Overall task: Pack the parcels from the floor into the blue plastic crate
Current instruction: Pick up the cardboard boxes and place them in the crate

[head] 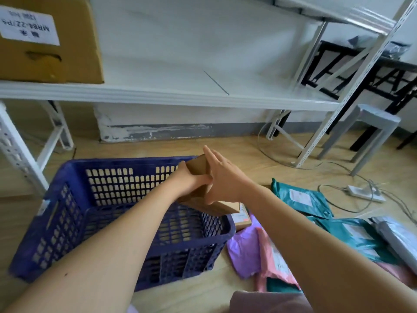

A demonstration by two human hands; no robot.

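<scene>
Wooden floor (248, 154): mailers (300, 199) beside crate (74, 168)

1 crate (67, 175) (blue), 2 hands (191, 181)

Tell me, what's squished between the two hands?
A brown cardboard parcel, held between the left hand and right hand over the blue crate, in the head view.

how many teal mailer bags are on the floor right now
2 clearly: one teal bag right of the blue crate, another teal bag nearer the camera beside a grey parcel. A teal scrap under the pink bag may be a third.
</scene>
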